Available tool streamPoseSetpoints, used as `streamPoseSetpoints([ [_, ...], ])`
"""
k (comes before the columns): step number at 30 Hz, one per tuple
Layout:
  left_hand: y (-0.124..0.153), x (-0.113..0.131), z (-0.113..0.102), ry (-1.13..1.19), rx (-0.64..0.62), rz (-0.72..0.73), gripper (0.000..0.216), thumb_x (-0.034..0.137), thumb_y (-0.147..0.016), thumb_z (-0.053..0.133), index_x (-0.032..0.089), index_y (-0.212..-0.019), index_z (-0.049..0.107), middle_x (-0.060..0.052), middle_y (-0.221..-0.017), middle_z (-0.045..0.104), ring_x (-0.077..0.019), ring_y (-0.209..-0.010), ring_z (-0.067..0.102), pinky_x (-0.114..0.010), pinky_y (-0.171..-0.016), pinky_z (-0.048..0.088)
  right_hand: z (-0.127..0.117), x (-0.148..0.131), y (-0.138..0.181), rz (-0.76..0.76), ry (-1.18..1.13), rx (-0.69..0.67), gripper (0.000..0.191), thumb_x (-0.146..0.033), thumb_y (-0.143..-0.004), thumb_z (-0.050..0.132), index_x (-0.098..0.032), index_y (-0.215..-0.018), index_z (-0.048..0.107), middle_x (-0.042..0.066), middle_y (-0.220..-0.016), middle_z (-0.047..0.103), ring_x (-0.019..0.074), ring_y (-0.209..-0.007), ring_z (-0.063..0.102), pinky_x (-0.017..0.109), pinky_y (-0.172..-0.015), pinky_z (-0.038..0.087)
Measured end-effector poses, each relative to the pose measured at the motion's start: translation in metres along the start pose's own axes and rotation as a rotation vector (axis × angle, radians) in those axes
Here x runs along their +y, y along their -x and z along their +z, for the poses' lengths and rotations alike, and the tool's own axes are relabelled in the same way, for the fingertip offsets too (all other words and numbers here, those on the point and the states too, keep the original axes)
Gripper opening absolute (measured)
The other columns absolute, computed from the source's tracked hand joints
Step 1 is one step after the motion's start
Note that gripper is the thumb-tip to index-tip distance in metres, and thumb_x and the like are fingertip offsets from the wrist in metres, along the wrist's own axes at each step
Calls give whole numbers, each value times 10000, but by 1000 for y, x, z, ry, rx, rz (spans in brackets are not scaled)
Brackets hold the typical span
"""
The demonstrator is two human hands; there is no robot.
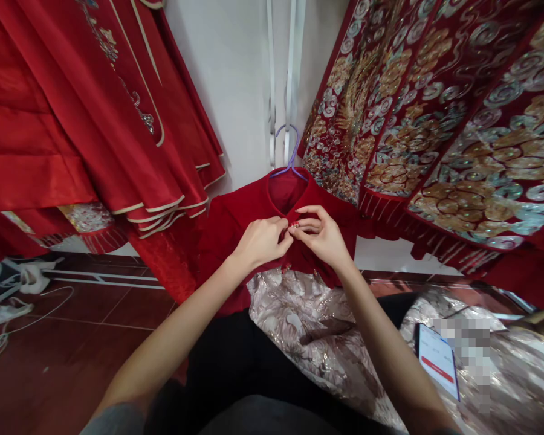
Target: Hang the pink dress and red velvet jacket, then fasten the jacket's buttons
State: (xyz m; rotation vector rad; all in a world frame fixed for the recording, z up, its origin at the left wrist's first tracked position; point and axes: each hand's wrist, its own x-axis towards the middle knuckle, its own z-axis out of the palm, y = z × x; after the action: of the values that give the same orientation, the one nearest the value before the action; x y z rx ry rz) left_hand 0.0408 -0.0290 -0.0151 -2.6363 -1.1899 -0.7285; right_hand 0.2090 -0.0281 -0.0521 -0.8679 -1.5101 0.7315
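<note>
A red high-collared jacket (236, 208) with a pale, shiny patterned lower part (299, 320) hangs before me on a purple hanger (291, 158). Just below its collar, my left hand (263, 240) is closed, thumb and fingers pinching the front opening. My right hand (320, 235) meets it there, its thumb and index finger pinched on a small red knot button (294, 224). What lies between the left fingertips is mostly hidden. Lower on the chest, another small red fastener (287, 267) shows. The pale skirt part drapes over my black-clothed lap (226, 368).
Red garments (131, 121) hang on the left, and a sequined, fringed one (435, 133) on the right. White rails (272, 78) run up the wall. A phone (437, 361) lies on pale patterned cloth at right. White cables (0, 338) lie on the tiled floor (86, 344).
</note>
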Motion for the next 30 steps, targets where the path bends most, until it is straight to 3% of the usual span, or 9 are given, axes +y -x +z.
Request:
streamPoseSetpoints([
  [6,1,2,6,9,12,31,153,236,-864,437,178,-827,573,-44,-794,597,-182,-733,589,-280,-627,426,1,-7,-5,1,100,-53,403,-211,-711,656,-229,-1067,469,0,-848,629,163,-785,662,282,-694,559],
  [12,17,4,31,418,154,-64,209,212,-788,547,196,-994,513,-43,-960,569,-160,-815,588,-276,-711,485,15,19,10,-111,100,10,326,-176,-824,439,-227,-1139,376,63,-1057,511,160,-954,573,323,-816,520],
  [14,21,2,42,573,182,-95,249,140,-763,532,198,-1005,516,-41,-969,574,-147,-839,590,-264,-732,490,15,27,23,-134,108,-54,439,-165,-805,455,-228,-1212,303,100,-1189,443,172,-1018,550,352,-869,504],
  [17,22,-3,51,839,215,-214,252,100,-741,518,187,-977,540,-37,-956,603,-121,-785,599,-239,-696,489,16,35,43,-164,217,-208,794,-179,-699,606,-220,-1351,154,158,-1379,271,236,-1155,485,397,-913,495],
  [20,18,-6,47,1100,265,-314,222,120,-719,551,166,-937,561,-49,-994,630,-130,-849,617,-253,-766,493,24,44,54,-243,432,-199,1005,-177,-647,661,-192,-1433,34,177,-1480,115,326,-1354,258,490,-1050,375],
  [22,17,-7,42,1177,298,-370,206,142,-713,567,158,-919,576,-51,-987,641,-144,-894,618,-277,-825,488,33,52,56,-286,555,-86,915,-117,-687,586,-184,-1440,72,169,-1499,84,330,-1402,143,516,-1095,300],
  [24,17,-9,37,1189,321,-422,201,163,-713,577,157,-914,581,-45,-953,643,-144,-878,618,-283,-827,488,40,59,55,-263,596,49,782,-40,-695,479,-177,-1406,183,174,-1468,148,300,-1366,238,480,-1051,361],
  [27,20,-13,35,1159,344,-454,198,161,-693,597,158,-890,578,-29,-902,635,-125,-812,611,-260,-781,491,34,62,49,-156,569,242,547,-43,-670,461,-156,-1199,384,169,-1234,379,243,-1049,501,402,-852,484],
  [30,27,-14,40,1125,303,-438,142,192,-711,619,159,-843,577,-15,-846,628,-109,-732,603,-239,-714,493,8,60,41,-58,575,347,291,-151,-667,546,-193,-929,427,84,-968,473,203,-808,513,378,-752,481],
])
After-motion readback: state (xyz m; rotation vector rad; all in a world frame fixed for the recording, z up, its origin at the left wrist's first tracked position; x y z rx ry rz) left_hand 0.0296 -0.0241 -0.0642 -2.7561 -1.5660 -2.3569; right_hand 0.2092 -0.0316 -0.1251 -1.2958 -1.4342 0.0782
